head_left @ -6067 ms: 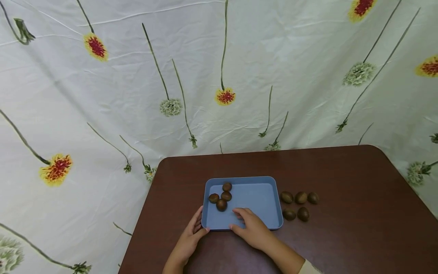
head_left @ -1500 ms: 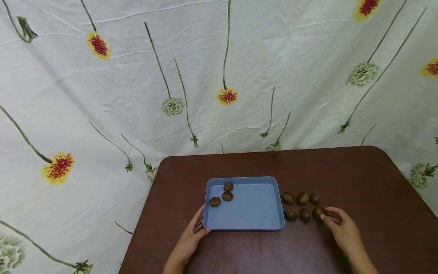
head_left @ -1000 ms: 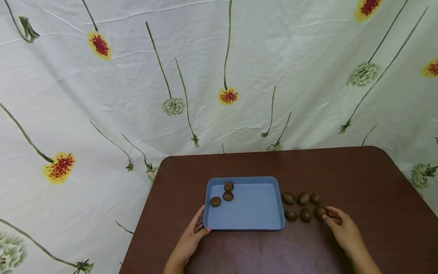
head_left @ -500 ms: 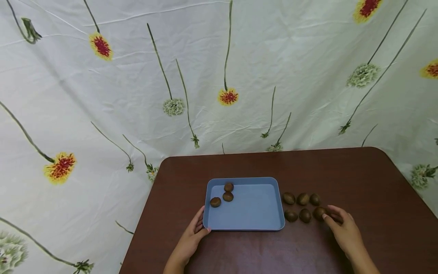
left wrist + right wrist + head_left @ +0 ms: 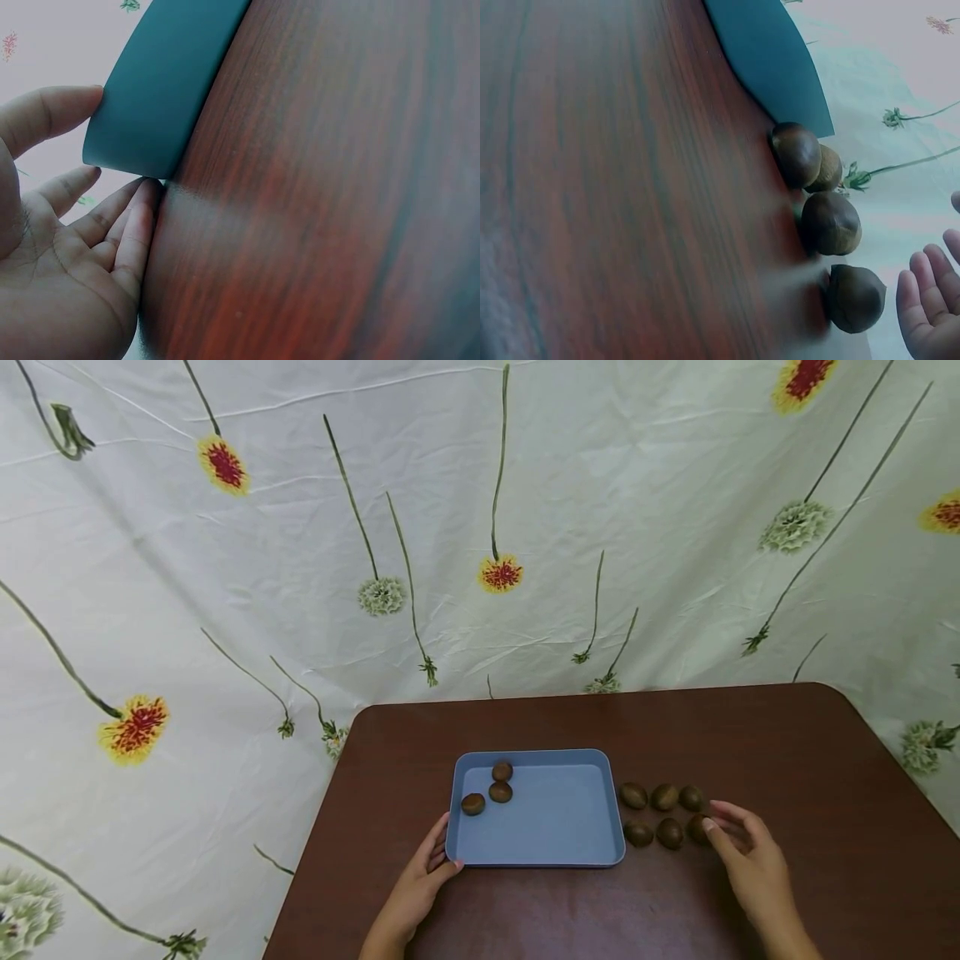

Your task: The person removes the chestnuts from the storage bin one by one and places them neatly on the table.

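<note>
Tray point(image 5: 555, 818): blue and shallow, lying flat on the worktop point(image 5: 540, 910), long side towards the person, probably so that both hands can reach it easily.
Left hand point(image 5: 412, 893): thumb at the near left corner of the tray, fairly straight fingers along its left wall; a light touch, I'd say, enough to stop it sliding.
Right hand point(image 5: 757, 872): fingers loosely spread beside the end chestnut point(image 5: 696, 830) of the near row; seen close to, a gap shows between fingers and nut, so it seems to pinch nothing. Whether the thumb tip touches, I cannot tell.
Outside chestnuts point(image 5: 664, 797): six, in two rows of three just right of the tray; such even lines look deliberate, perhaps to make counting easy.
Inside chestnuts point(image 5: 473, 804): three, towards the left of the tray, two touching or nearly so, the third a little apart; this looser scatter suggests their exact spots matter less, since the low walls would contain any rolling.
Cloth point(image 5: 285, 552): flower-printed, hanging behind the worktop, apparently as a backdrop.
</note>
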### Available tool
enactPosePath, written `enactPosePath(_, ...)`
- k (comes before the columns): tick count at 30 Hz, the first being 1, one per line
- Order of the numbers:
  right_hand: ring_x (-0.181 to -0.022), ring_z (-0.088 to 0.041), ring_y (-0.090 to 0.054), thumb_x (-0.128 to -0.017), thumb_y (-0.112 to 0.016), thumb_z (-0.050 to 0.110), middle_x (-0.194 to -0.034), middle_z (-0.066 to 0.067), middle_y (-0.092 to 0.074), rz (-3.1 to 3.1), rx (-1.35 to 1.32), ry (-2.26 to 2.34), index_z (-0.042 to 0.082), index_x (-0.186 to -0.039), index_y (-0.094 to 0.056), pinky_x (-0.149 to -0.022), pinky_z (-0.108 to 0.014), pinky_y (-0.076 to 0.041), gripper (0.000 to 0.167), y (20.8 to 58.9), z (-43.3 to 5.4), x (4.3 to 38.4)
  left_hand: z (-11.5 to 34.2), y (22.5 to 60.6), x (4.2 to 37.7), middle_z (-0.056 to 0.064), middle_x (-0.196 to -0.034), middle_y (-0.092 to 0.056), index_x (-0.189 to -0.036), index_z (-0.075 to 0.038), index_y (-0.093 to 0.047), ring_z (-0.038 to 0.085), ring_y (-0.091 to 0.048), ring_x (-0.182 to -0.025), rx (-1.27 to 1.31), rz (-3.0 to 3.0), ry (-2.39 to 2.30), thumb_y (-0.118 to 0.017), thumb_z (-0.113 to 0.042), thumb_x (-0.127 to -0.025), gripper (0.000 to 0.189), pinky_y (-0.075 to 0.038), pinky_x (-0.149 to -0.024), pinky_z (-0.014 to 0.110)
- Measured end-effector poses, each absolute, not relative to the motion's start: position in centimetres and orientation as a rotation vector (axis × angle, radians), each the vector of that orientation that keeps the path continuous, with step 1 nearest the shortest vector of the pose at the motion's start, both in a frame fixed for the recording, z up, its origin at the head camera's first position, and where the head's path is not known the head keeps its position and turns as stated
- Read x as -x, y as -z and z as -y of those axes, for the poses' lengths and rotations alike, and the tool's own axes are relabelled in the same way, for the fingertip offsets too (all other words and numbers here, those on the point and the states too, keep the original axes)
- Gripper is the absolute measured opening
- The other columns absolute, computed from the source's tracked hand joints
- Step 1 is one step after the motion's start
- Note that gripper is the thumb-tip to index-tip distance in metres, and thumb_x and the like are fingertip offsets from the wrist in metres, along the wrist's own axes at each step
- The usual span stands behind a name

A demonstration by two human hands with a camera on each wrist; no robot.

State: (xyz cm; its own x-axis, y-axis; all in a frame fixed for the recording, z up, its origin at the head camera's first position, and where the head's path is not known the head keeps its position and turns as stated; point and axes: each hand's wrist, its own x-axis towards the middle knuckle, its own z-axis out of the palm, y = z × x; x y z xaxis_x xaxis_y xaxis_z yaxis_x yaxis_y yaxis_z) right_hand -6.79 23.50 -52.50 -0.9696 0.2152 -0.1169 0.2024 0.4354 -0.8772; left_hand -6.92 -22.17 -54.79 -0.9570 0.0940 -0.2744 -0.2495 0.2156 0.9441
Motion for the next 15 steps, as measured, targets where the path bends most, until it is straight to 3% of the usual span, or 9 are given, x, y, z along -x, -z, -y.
enactPosePath(2, -0.107, 0.015, -0.048, -0.103, -0.055, 0.046, -0.141, -0.009, -0.050, 2.620, 0.343, -1.623, 0.009, -0.148, -0.046, -0.082, 0.000, -0.042, 0.059, 52.5, -23.0, 6.8, 22.2, 54.8, 6.9, 0.015, -0.165, -0.029, -0.161, -0.029, -0.025, 0.039, -0.032, -0.149, 0.147, -2.219, -1.805, -0.066, -0.019, -0.098, 0.076, -0.023, -0.121, 0.060)
enactPosePath(4, -0.105, 0.020, -0.048, -0.103, -0.057, 0.043, -0.137, -0.006, -0.052, 2.587, 0.293, -1.629, 0.008, -0.146, -0.048, -0.084, 0.000, -0.043, 0.056, 52.5, -22.6, 6.9, 22.2, 54.8, 6.9, 0.015, -0.165, -0.029, -0.161, -0.029, -0.025, 0.039, -0.032, -0.149, 0.146, -2.218, -1.805, -0.066, -0.019, -0.098, 0.076, -0.023, -0.121, 0.060)
enactPosePath(15, -0.106, 0.015, -0.053, -0.103, -0.060, 0.029, -0.132, -0.011, -0.056, 2.508, 0.086, -1.701, 0.005, -0.140, -0.053, -0.087, -0.005, -0.046, 0.045, 52.7, -20.4, 7.0, 22.2, 54.8, 6.8, 0.016, -0.165, -0.029, -0.162, -0.028, -0.025, 0.039, -0.033, -0.148, 0.162, -2.213, -1.810, -0.066, -0.020, -0.098, 0.076, -0.023, -0.121, 0.060)
